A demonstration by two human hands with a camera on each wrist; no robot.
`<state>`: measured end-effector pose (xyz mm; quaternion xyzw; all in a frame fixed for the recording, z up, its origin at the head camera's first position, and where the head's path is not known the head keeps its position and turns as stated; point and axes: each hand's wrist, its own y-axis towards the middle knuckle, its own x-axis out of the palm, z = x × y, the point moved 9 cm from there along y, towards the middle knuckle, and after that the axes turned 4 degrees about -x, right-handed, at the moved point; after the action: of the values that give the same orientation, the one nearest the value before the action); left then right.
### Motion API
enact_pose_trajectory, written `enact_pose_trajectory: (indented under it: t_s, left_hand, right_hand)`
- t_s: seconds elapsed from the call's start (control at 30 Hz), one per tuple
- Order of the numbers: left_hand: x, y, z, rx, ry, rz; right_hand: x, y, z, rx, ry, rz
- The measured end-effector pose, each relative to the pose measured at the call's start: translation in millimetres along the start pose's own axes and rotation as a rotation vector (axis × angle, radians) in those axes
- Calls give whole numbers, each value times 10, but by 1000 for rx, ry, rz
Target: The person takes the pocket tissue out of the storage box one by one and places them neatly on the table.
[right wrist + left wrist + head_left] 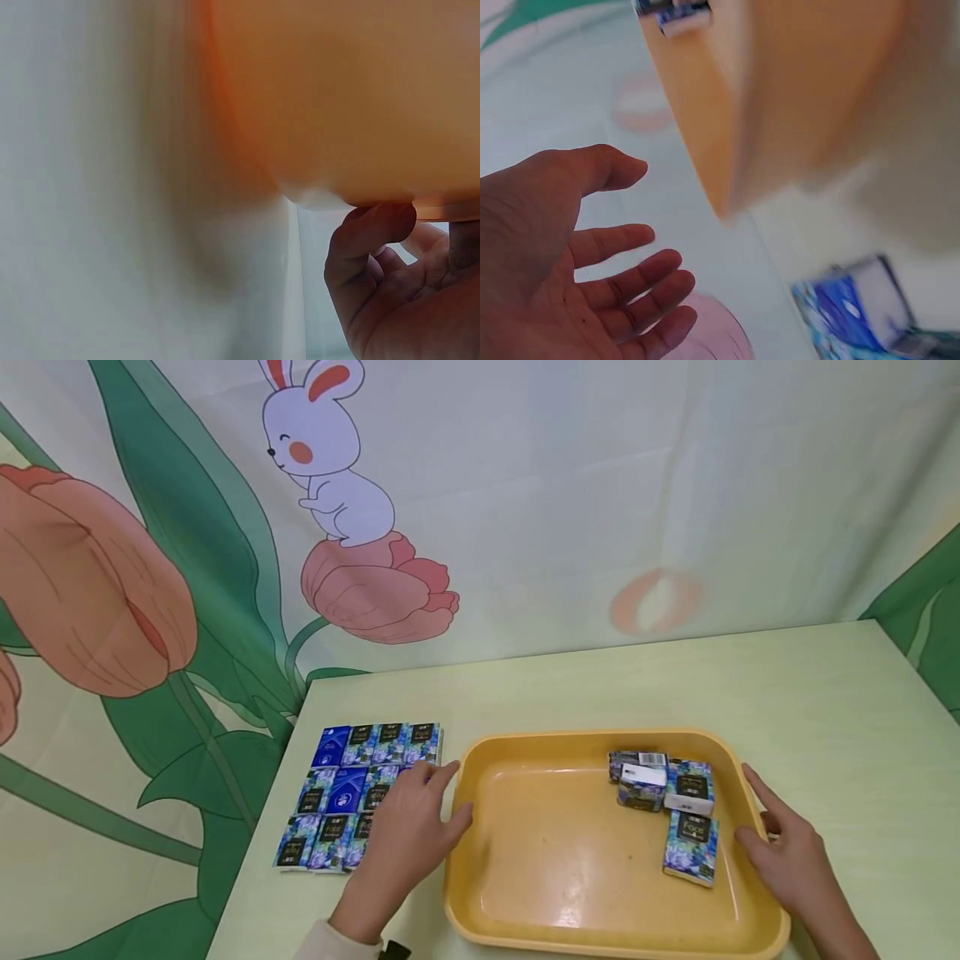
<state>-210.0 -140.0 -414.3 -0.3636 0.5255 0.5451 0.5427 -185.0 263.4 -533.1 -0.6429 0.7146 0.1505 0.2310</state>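
A yellow tray (555,860) lies on the table, with several small blue floral tissue packs (692,847) toward its right side. By the tray's left rim is my left hand (416,818), above the rows of packs there. In the left wrist view, the fingers (641,289) of that hand are spread and hold nothing, apart from the tray wall (810,90). My right hand (787,852) holds the tray's right rim, thumb on the rim. Its bent finger (375,232) touches the tray in the right wrist view.
Rows of tissue packs (330,839) lie flat on the table (825,710) left of the tray, partly hidden by my left hand. Behind the table hangs a cloth backdrop (540,510) printed with tulips and a rabbit.
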Motion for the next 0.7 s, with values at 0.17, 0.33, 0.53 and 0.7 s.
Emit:
enact_pose_trajectory:
  t_s: [0.17,0.33,0.53,0.7]
  left_hand:
    - [89,187,421,174,-28,-65]
    - [234,317,808,328,-25,-146]
    - [431,414,1266,508,51,-215]
    - [587,403,1663,696,112,-229]
  right_hand:
    - [9,-2,8,14,5,-2]
    - [29,5,12,21,12,-14]
    - [21,15,12,11,8,-6]
    - [6,18,18,-1,8,-9]
